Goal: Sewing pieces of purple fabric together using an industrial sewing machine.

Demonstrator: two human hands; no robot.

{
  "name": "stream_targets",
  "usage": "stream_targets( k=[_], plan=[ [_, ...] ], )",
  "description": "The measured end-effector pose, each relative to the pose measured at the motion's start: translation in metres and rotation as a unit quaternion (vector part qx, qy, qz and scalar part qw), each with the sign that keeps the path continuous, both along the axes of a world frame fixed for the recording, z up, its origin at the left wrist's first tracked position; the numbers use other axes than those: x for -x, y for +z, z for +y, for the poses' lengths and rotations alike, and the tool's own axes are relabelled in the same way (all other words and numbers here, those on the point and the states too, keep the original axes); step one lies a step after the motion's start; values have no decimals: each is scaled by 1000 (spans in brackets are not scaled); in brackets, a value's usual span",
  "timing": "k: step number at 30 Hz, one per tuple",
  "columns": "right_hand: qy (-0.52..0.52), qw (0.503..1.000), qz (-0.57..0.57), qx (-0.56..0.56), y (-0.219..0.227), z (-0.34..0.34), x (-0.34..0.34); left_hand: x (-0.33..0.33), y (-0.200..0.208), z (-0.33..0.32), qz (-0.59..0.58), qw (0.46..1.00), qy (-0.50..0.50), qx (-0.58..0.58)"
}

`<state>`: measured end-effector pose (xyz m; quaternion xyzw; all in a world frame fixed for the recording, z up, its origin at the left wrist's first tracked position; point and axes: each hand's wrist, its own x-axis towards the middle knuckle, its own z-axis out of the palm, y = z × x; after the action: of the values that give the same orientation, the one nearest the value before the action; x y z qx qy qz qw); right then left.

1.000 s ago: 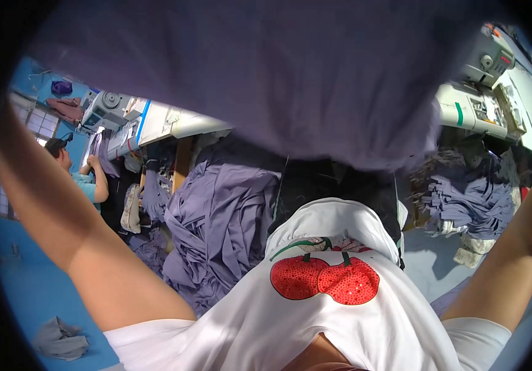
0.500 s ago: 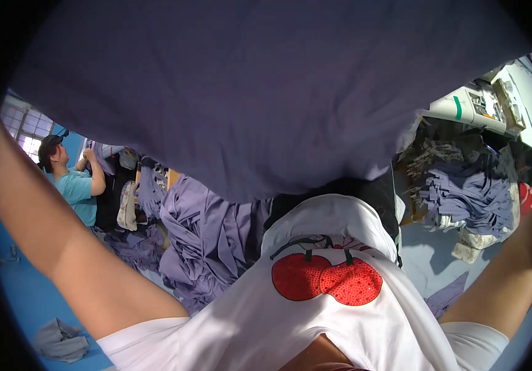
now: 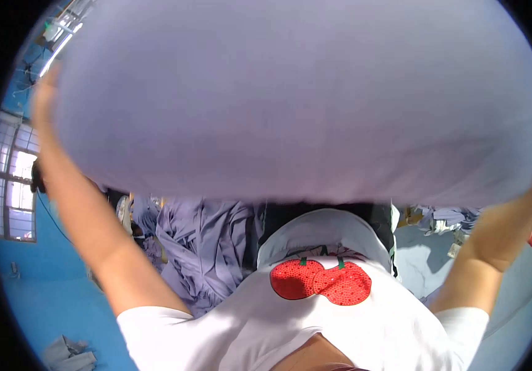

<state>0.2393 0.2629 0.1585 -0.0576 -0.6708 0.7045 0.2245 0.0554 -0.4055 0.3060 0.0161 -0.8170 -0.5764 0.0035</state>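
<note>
A large lavender cloth (image 3: pixel 303 99) fills the upper two thirds of the frame, spread wide and raised overhead. The left hand (image 3: pixel 44 102) at the upper left grips its edge, fingers partly hidden by the fabric. The right hand is covered by the cloth at the right edge, so I cannot tell its grip. Below, at lower centre-left, lies a heap of purple garments (image 3: pixel 201 247) on the blue floor (image 3: pixel 43 309).

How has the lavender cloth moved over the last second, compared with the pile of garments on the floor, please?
Yes. The lavender cloth has spread downward and across the view, now hiding much of the pile of garments.
</note>
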Motion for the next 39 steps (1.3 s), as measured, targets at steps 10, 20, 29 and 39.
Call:
stream_targets(
  k=[10,20,29,39],
  plan=[
    [-15,971,-54,234,-159,-86,77,85,-276,-39,2,983,170,72],
    [-45,972,-96,208,-173,-120,135,158,-344,97,178,734,262,601],
    [-22,968,-132,211,-165,-126,141,71,-275,382,55,876,-460,135],
    [21,963,-180,198,-153,-118,150,64,-280,396,77,878,-454,132]
  ],
)
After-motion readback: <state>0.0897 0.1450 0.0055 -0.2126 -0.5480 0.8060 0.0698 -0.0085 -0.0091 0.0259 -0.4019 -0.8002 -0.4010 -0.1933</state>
